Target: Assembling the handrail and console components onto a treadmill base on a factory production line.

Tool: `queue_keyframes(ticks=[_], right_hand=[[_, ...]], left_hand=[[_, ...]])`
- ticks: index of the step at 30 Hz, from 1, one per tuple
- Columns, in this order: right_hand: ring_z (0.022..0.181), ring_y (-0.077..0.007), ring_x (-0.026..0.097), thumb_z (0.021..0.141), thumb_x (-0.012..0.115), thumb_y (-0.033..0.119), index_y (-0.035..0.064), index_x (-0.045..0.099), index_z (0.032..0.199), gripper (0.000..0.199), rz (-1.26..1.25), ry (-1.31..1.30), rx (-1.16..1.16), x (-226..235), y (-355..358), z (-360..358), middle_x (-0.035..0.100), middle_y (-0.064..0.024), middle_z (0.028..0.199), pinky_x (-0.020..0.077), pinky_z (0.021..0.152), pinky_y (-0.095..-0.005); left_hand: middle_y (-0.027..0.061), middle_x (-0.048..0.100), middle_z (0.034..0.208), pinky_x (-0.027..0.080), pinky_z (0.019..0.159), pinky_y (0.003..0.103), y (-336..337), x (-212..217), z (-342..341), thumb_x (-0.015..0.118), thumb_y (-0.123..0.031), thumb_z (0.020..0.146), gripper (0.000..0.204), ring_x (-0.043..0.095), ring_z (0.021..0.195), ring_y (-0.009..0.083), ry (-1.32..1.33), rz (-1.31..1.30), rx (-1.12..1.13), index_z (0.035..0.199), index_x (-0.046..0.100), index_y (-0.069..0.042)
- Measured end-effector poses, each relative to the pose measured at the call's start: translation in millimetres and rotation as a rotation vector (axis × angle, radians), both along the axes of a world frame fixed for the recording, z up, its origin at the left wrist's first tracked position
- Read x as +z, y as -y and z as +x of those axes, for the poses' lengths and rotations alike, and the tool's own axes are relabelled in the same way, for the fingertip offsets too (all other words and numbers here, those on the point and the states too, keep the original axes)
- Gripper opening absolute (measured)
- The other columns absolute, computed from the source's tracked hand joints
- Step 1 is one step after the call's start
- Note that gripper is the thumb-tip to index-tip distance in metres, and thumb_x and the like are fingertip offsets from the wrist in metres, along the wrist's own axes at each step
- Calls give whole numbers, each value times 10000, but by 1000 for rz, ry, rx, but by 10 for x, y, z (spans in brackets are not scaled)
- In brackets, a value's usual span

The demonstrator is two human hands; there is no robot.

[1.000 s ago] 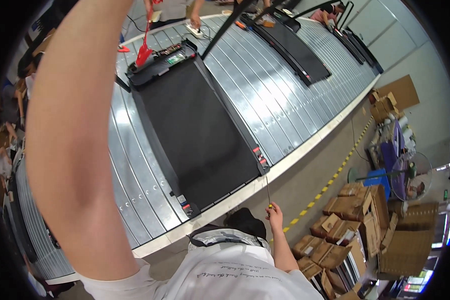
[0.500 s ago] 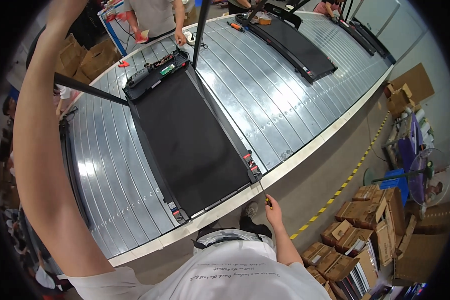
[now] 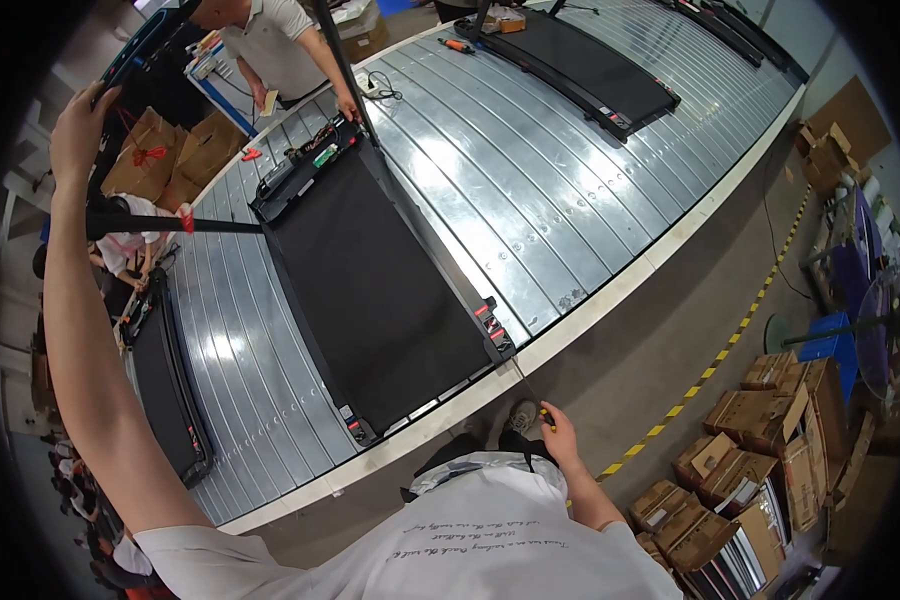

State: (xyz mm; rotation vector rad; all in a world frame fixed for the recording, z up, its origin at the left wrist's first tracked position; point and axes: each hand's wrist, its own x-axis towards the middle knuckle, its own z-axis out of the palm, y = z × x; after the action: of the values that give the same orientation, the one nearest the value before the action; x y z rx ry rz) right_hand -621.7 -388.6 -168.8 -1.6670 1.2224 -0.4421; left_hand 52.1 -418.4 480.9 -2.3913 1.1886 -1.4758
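A treadmill (image 3: 375, 290) lies on the slatted metal table, its black belt facing up and its near end at the table's front edge. My right hand (image 3: 562, 437) is closed round the yellow and black handle of a long screwdriver (image 3: 547, 417). The thin shaft reaches the treadmill's near right corner; whether its tip sits in a screw cannot be made out. Raised high at the far left, my left hand (image 3: 78, 135) has its fingers curled on a dark curved bar (image 3: 135, 55). At the treadmill's far end, an opened motor housing (image 3: 305, 165) shows wiring and a green board.
Across the table a co-worker (image 3: 270, 45) reaches toward the motor housing. More treadmills lie to the right (image 3: 580, 75) and left (image 3: 165, 375). An orange-handled tool (image 3: 457, 46) rests near the far edge. Cardboard boxes (image 3: 750, 420) stand on the floor at right, beyond yellow-black tape (image 3: 705, 375).
My left hand has come into view at the upper left, on the dark bar. My right hand still holds the screwdriver at the corner. The co-worker leans in further, and the whole view has shifted.
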Motion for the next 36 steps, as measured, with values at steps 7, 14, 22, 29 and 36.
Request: queue_keyframes(ticks=[7, 14, 22, 29, 36], right_hand=[[997, -236, 645, 788, 539, 5, 94, 576, 1240, 463, -12, -45, -44, 95, -176, 38, 643, -137, 1107, 491, 896, -340], [1024, -333, 595, 777, 570, 83, 116, 576, 1226, 451, -2, -107, -105, 171, -597, 447, 638, -145, 1049, 475, 907, -398], [1003, -344, 526, 743, 573, 22, 114, 526, 1271, 538, -452, -306, -6, 281, -936, 1060, 555, -146, 1053, 460, 899, -426], [968, -339, 549, 730, 561, -3, 110, 593, 1191, 475, -402, -257, -50, 241, -988, 903, 594, -141, 1001, 464, 883, -419], [927, -252, 671, 714, 528, -6, 127, 642, 1182, 500, -230, -202, -193, 82, -1128, 727, 698, -122, 968, 508, 859, -335]], left_hand=[[79, 648, 1140, 499, 837, 406, -97, -21, 48, 527, -496, 916, 444, 624, 1030, 310, -42, -53, -58, 1201, 633, -172], [73, 649, 1130, 505, 825, 408, -285, -99, 202, 516, -507, 918, 454, 622, 1026, 311, -26, -63, -123, 1205, 625, -172], [94, 657, 1051, 512, 801, 408, -828, -53, 486, 592, -437, 883, 398, 629, 994, 310, 95, -137, -237, 1141, 645, -139], [146, 657, 951, 522, 771, 450, -962, -12, 683, 654, -200, 793, 455, 638, 912, 333, -245, -68, -1506, 1241, 575, -191], [138, 668, 917, 533, 717, 418, -829, 94, 1, 634, -154, 803, 594, 655, 863, 314, 16, 112, -221, 1367, 462, -228]])
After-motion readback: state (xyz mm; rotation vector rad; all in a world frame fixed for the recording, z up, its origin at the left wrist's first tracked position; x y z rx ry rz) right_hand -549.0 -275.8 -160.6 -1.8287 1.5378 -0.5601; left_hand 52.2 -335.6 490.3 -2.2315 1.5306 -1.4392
